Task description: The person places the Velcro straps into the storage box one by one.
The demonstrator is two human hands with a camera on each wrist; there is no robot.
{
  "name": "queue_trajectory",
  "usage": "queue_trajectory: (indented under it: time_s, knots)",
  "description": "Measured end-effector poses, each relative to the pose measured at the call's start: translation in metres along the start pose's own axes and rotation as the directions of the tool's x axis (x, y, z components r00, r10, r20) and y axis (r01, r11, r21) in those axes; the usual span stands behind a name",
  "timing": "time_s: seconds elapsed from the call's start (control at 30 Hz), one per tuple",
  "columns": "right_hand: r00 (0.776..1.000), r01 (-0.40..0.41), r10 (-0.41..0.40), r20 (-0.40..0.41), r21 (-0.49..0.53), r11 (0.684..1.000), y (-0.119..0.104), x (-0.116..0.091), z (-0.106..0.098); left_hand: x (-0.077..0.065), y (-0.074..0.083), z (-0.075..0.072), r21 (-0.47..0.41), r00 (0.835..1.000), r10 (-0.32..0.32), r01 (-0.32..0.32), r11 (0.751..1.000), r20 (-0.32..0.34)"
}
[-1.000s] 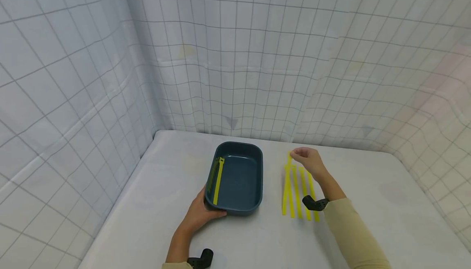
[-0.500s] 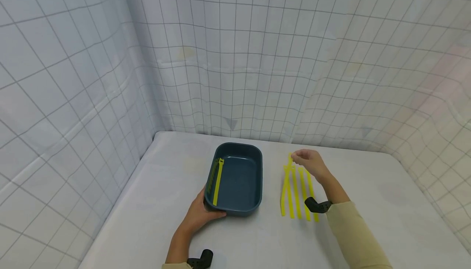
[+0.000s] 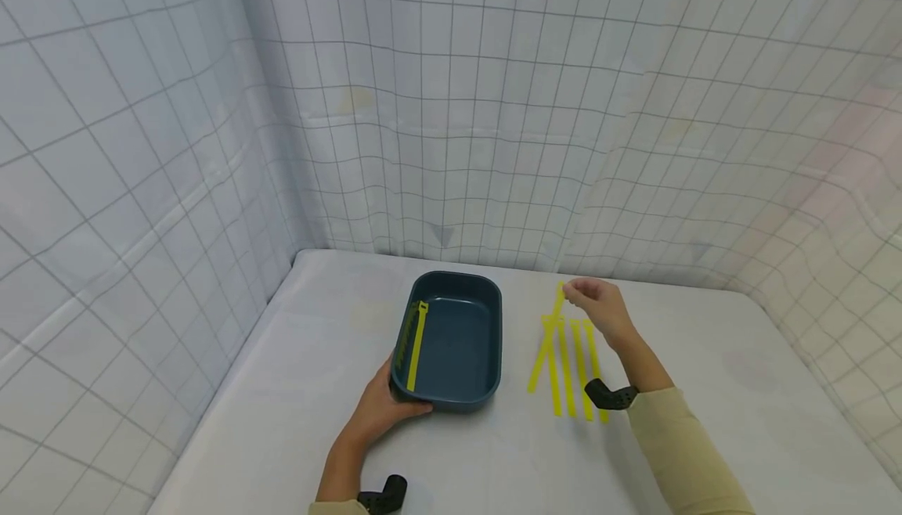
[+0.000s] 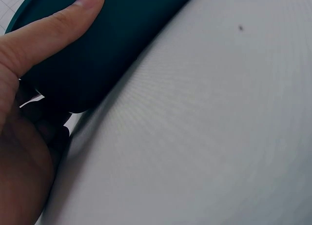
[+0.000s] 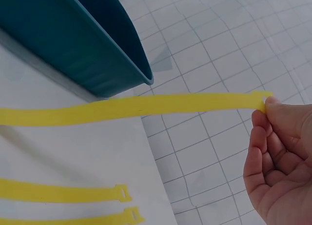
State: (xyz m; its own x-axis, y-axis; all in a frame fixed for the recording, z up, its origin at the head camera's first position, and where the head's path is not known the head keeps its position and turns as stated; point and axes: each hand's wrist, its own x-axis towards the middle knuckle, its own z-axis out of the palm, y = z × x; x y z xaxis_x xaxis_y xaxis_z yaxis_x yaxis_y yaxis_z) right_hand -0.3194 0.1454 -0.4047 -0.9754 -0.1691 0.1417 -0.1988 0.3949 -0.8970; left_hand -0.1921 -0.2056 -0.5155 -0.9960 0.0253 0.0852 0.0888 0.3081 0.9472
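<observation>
Yellow strap [image 5: 141, 104] is pinched near one end between the thumb and forefinger of the right hand [image 5: 280, 161]. In the head view it is held at a slant and seen crossing the leftmost of four more straps [image 3: 566, 374], which are laid side by side on the white worktop [image 3: 705, 358]; whether its lower end is touching cannot be told. To their left, a dark blue dish [image 3: 461, 351] is gripped at its near left corner by the left hand [image 3: 377, 409], the thumb being laid against the outer wall. Inside, another strap [image 3: 417, 351] is placed along the left side. Behind the worktop, a grid-patterned curtain [image 3: 437, 108] is hung.
</observation>
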Motion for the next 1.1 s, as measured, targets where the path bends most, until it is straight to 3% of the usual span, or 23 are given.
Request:
queue_trajectory:
  time_s: [0.47,0.63,0.73,0.87,1.1]
  knots:
    - [0.999,-0.001,0.002,-0.040,0.045,0.999,-0.023,0.009,-0.004,-0.001,0.001,0.001,-0.016,1.000,-0.004,0.004,1.000,0.000]
    - [0.997,0.046,-0.042,-0.066,0.073,0.996,-0.035,0.013,-0.004,-0.004,0.016,-0.002,-0.036,1.000,-0.007,0.007,0.999,0.006]
    - [0.989,0.096,-0.077,-0.123,0.158,0.983,-0.046,0.017,-0.003,-0.008,0.030,-0.004,-0.043,1.000,-0.010,0.010,0.999,0.007]
    - [0.972,0.164,-0.105,-0.208,0.292,0.942,-0.064,0.021,0.003,-0.010,0.039,-0.006,-0.031,0.999,-0.026,0.026,0.999,0.024]
    - [0.974,0.175,-0.108,-0.199,0.356,0.918,-0.079,0.024,0.023,-0.010,0.038,-0.005,-0.055,1.000,-0.009,0.010,0.998,0.029]
